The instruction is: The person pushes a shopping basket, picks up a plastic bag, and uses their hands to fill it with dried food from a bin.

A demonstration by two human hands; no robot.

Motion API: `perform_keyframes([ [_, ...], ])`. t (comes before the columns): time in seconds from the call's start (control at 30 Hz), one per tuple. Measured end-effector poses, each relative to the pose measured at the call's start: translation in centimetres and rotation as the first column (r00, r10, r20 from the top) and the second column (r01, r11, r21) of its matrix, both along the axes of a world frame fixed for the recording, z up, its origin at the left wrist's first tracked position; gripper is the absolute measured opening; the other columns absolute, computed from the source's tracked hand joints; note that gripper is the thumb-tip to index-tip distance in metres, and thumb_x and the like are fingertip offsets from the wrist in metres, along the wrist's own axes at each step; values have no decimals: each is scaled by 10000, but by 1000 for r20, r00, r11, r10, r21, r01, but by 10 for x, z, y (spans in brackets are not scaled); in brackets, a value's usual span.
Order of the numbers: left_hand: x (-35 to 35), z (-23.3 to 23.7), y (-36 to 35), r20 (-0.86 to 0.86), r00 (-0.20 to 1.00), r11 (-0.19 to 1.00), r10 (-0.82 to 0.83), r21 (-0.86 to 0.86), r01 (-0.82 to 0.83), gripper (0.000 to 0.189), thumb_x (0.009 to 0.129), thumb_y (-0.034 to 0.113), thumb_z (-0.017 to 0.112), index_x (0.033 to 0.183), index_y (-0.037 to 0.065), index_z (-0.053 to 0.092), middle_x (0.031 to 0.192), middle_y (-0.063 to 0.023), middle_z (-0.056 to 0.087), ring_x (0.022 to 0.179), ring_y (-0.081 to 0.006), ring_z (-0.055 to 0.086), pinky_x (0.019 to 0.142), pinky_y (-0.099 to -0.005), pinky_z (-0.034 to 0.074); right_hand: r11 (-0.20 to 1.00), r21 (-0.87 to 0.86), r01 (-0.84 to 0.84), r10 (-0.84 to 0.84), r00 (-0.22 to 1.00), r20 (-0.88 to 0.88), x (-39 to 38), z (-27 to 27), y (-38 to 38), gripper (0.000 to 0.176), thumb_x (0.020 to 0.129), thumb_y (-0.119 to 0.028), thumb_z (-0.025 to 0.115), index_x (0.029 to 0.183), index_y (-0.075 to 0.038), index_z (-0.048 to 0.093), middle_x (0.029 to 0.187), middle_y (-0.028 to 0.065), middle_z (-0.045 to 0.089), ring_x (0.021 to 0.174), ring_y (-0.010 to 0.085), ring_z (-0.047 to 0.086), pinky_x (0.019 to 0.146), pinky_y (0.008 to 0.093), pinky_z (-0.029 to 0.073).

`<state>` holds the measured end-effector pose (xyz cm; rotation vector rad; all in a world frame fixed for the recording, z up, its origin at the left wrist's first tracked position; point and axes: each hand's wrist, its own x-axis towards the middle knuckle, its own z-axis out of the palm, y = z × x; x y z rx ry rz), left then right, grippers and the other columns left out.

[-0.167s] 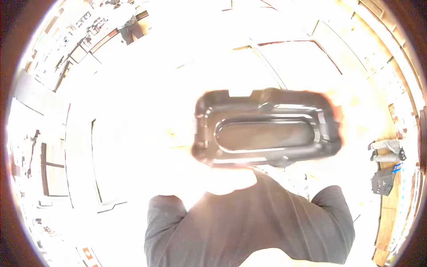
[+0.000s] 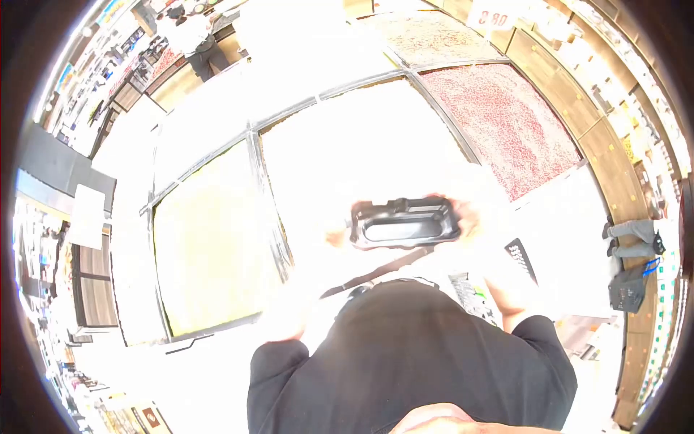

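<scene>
I hold a black plastic tray [image 2: 405, 223] with an oval recess out in front of my chest, over a row of bulk bins. My left hand [image 2: 337, 235] grips its left end and my right hand [image 2: 470, 217] grips its right end; both hands are washed out by glare. The tray looks empty. My black shirt [image 2: 412, 354] fills the lower part of the view.
Below the tray lie open bins: yellow grain [image 2: 210, 239] on the left, an overexposed one [image 2: 361, 145] in the middle, red grain [image 2: 506, 123] on the right. Another person [image 2: 189, 36] stands far upper left. Someone's legs [image 2: 627, 239] and a dark basket [image 2: 626, 289] are at right.
The tray has moved away from my face and now looks much smaller. The glare has dropped, so the bins below show.
</scene>
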<state>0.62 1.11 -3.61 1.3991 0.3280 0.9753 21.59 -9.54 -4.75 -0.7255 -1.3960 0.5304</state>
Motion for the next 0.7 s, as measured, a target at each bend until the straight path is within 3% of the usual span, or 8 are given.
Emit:
perform_keyframes([
  [0.03,-17,-2,0,-277,949,976,-150,-197,97,832,792,146,881,1457,110,382,1585,-214,320,1396,-373,472,1100,-470,453,963,-264,-45,24,996,-80,1,-30,-17,706,804,-78,852,1400,-55,474,1319,189,614,1320,317,550,1140,420,407],
  [0.1,-14,-74,3,-373,892,959,-256,-214,185,825,818,79,840,1503,104,381,1628,-163,301,1445,-325,430,1150,-448,404,848,-531,-4,40,998,58,10,-45,-24,746,818,-37,830,1455,-21,442,1319,181,615,1244,278,608,1114,413,439],
  [0.17,-4,-101,-10,-25,981,982,-191,-3,191,789,804,-11,817,1473,63,407,1547,-187,412,1419,-293,453,1135,-413,407,697,-706,-122,51,991,-121,-4,-80,-41,740,838,-38,812,1481,-35,446,1318,177,625,1218,251,628,1062,398,492],
  [0.2,-8,-123,-14,-49,979,977,-199,-92,194,824,786,-32,822,1486,69,399,1529,-179,435,1417,-299,451,1139,-416,404,596,-773,-216,56,972,-228,-10,-90,-48,727,843,-48,810,1484,-49,467,1315,175,638,1205,238,637,1028,386,523],
  [0.37,-23,-190,-31,-445,804,869,-395,-464,171,751,817,114,842,1457,51,453,1371,-182,597,1230,-280,623,1033,-407,499,594,-776,-214,137,977,-164,-16,-184,-55,666,874,-47,790,1460,-57,473,1296,143,628,1188,223,639,1031,388,527],
  [0.4,-26,-197,-33,-689,700,977,-190,-63,204,665,821,260,849,1372,36,552,1221,-156,679,1105,-260,681,964,-374,532,583,-784,-216,185,974,-131,-12,-199,-52,665,882,-56,784,1465,-55,465,1307,133,627,1193,223,636,1033,389,524],
  [0.57,-48,-234,-40,-735,658,982,-162,-51,184,537,778,324,874,1188,36,683,1121,-137,710,1026,-257,694,908,-362,545,464,-835,-295,345,929,-137,-16,-235,-52,647,928,-131,750,1495,-68,446,1259,127,666,1151,217,653,1031,377,524],
  [0.7,-92,-229,-53,-817,567,995,-102,-89,50,477,788,286,879,1155,45,694,1006,-76,713,913,-168,683,832,-310,548,442,-875,-198,198,973,-121,-18,-264,-69,508,956,-179,720,1415,-58,539,1161,115,702,1040,180,672,940,342,546],
])
